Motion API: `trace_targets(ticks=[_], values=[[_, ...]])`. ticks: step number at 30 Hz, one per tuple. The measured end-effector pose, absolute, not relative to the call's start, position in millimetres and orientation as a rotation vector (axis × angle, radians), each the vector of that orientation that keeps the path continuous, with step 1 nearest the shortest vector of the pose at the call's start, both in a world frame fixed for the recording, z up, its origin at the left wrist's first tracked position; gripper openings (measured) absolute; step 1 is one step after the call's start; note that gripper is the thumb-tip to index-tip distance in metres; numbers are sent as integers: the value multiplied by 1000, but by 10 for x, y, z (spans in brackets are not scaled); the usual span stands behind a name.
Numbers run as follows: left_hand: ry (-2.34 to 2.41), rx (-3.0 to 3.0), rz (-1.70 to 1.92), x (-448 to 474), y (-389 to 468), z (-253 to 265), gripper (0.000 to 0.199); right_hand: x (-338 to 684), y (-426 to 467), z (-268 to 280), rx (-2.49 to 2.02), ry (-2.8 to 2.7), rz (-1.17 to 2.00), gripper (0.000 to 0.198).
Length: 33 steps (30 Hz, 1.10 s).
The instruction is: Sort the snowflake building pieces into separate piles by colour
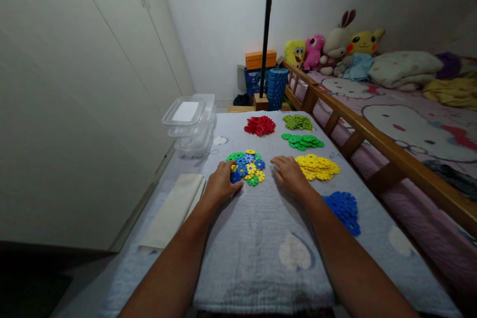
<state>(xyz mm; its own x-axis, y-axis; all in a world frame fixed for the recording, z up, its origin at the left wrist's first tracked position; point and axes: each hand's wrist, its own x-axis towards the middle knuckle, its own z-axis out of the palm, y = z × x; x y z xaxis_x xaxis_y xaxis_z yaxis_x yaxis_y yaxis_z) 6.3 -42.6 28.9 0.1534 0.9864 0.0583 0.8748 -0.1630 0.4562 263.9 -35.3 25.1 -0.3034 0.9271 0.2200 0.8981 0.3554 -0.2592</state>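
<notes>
A mixed pile of blue, yellow and green plastic snowflake discs (pixel 249 164) lies in the middle of the cloth. My left hand (pixel 222 182) is at the left edge of that pile, thumb and fingers apart, with the fingertips against the discs. To the right of the pile, my right hand (pixel 289 174) hovers with its fingers loosely bent and apart, and nothing shows in it. Just beyond that hand is a heap of yellow discs (pixel 316 167). Blue discs (pixel 343 208) lie beside my right forearm, which covers part of them.
Red discs (pixel 260 125), olive-green discs (pixel 297 122) and green discs (pixel 302 141) form heaps farther back. Stacked clear plastic containers (pixel 190 126) and a folded cream cloth (pixel 173 211) sit at the left. A wooden bed rail (pixel 354 141) runs along the right side.
</notes>
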Motion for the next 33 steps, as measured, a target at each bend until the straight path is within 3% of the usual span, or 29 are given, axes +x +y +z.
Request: trace_targets(ticks=[5, 16, 25, 33], values=[[1768, 2160, 442, 54, -418, 276, 65, 2353, -329, 117, -1615, -2338, 129, 52], [1794, 2147, 401, 80, -443, 312, 59, 2303, -308, 200, -1658, -2377, 107, 27], [1802, 2136, 439, 91, -447, 310, 54, 2437, -292, 266, -1780, -2169, 9, 27], [1823, 2100, 486, 121, -458, 333, 53, 3056, -351, 524, -1739, -1815, 282, 25]])
